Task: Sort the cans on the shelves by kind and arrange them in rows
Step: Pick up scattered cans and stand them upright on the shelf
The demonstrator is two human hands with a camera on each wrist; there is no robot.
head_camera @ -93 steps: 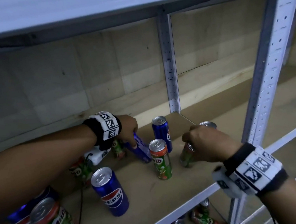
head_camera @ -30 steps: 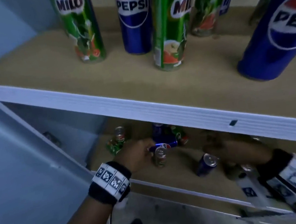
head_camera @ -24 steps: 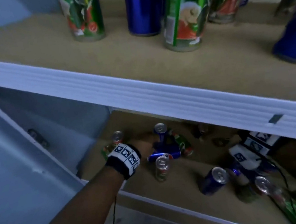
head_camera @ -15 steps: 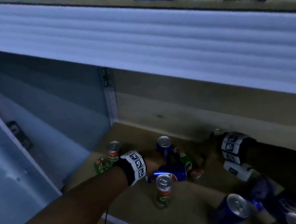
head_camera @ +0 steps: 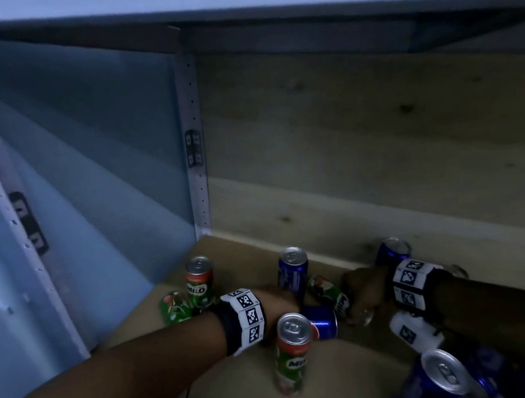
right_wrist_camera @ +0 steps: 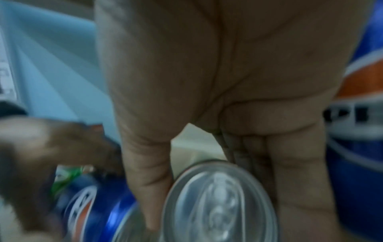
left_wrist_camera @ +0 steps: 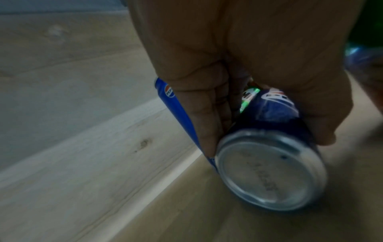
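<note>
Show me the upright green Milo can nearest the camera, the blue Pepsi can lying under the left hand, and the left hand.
upright green Milo can [head_camera: 291, 360], head view, label.
lying blue Pepsi can [left_wrist_camera: 271, 178], left wrist view, silver end.
left hand [left_wrist_camera: 238, 54], left wrist view, palm.

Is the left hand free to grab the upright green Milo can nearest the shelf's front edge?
Probably not yet: the left hand already grips a lying blue Pepsi can. The green Milo can stands unobstructed beside that wrist.

Both arms reach in, hands close together.
Left hand [head_camera: 276, 304] and right hand [head_camera: 364, 289] each curl around a can.
</note>
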